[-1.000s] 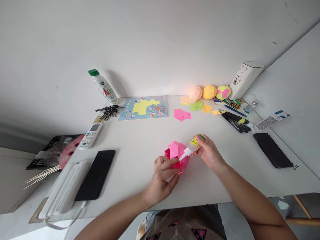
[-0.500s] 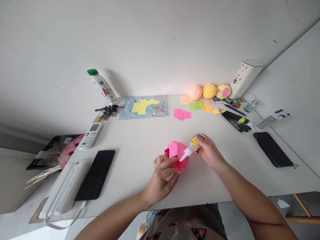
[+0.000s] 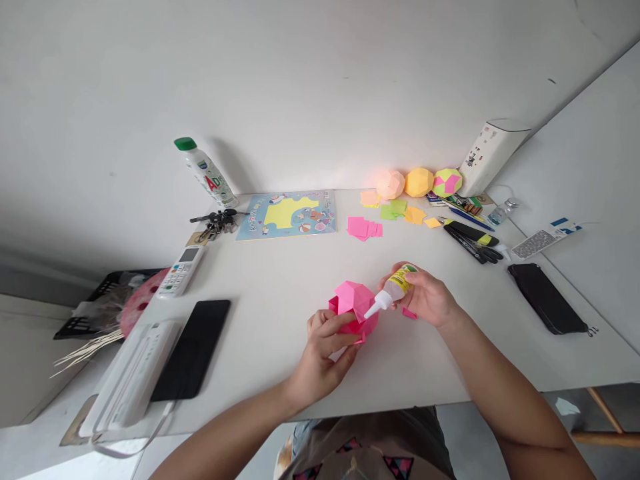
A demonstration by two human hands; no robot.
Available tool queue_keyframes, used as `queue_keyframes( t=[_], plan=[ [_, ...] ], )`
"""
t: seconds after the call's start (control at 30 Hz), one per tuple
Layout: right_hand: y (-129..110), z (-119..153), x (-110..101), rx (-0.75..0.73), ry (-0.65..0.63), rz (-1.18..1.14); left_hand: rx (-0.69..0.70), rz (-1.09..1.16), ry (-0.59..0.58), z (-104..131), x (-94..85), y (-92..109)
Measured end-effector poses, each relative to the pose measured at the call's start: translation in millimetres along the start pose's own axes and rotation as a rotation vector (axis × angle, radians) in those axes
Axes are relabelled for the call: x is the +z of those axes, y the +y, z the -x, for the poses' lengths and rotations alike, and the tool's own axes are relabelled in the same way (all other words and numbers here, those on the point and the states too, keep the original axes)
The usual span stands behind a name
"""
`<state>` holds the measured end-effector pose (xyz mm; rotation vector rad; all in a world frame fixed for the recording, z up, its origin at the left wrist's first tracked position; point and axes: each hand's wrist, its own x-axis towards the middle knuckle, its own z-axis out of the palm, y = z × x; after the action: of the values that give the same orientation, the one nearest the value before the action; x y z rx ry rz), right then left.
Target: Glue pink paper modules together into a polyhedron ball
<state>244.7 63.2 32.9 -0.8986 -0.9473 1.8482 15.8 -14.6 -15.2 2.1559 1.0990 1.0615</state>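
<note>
The pink paper polyhedron (image 3: 354,308) sits on the white table (image 3: 280,287) directly in front of the person, well nearer than the 3 finished paper balls (image 3: 419,183) lined up against the wall beyond it. It looks mostly assembled: the upper faces are closed into a faceted dome, while the side toward the person appears open or with loose flaps, so I judge some panels are left to glue and close. The left hand (image 3: 323,347) is clamped on the near side of the polyhedron, thumb and fingers pinching a pink flap. The right hand (image 3: 425,297) is closed around a small glue bottle (image 3: 393,293), its white nozzle pointing down-left with the tip just beside the polyhedron's right edge; a small pink paper piece (image 3: 409,313) shows under that hand. A stack of pink paper squares (image 3: 364,229) lies farther back than the polyhedron, with orange and green squares (image 3: 400,212) beyond those, suggesting more material is available. Compared with half a second ago, the right hand has drawn slightly to the right and the bottle has tilted flatter, so the nozzle now sits at the polyhedron's edge instead of over its face, and the pink piece beneath the hand has come into view. The left hand and the polyhedron have not shifted.
</note>
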Motion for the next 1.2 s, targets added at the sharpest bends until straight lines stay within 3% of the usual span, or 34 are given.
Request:
queue_keyframes(
  t=[0.27, 0.63, 1.2],
  plan=[
    [-7, -1, -21, -0.009, -0.239, 0.093, -0.037, 0.022, 0.013, -2, -1.5, -2],
    [-6, -4, -39, -0.037, -0.218, 0.293, -0.105, 0.158, 0.02, -3, -1.9, -7],
    [-3, 0, -30, -0.077, -0.201, 0.49, -0.161, 0.245, 0.022, -4, -0.6, -9]
  ],
)
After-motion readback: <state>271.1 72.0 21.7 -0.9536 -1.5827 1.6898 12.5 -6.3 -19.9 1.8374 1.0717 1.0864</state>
